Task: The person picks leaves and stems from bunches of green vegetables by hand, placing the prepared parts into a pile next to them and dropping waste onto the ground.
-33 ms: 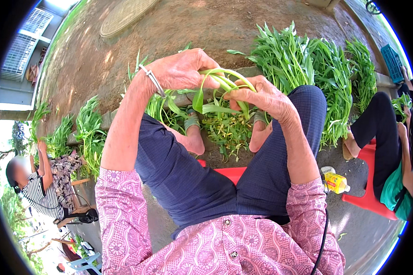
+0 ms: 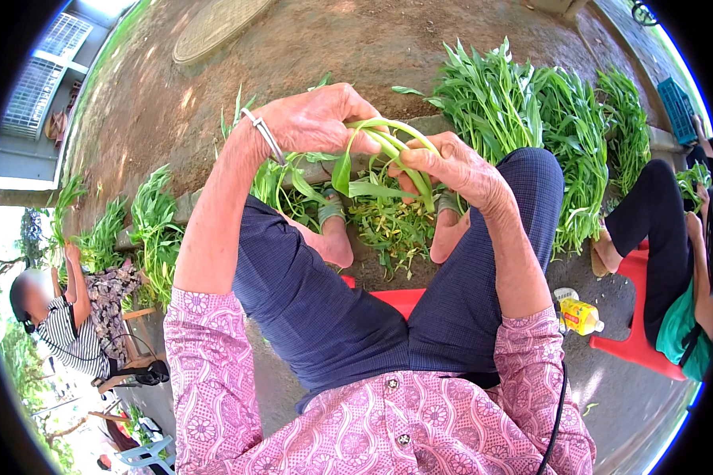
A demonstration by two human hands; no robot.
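Observation:
Between my knees I hold a small bunch of water spinach (image 2: 389, 145) with both hands, its pale green stems bent in an arc. My left hand (image 2: 325, 119), a bangle (image 2: 266, 135) on its wrist, pinches the stems at one side. My right hand (image 2: 457, 171) grips them at the other side, thumb on top, and its lower fingers are partly hidden. One leaf (image 2: 341, 173) droops below the left fingers. Under my hands, green and yellowed leaf scraps (image 2: 392, 226) lie heaped between my feet. More loose greens (image 2: 273, 186) lie by my left foot.
Large piles of long-leaved greens (image 2: 483, 103) lie along the kerb at front right. Smaller bunches (image 2: 154, 218) are at left. I sit on a red stool (image 2: 398, 301). A yellow-labelled bottle (image 2: 582, 316) stands right. People sit at both sides; a blue crate (image 2: 676, 109) is far right.

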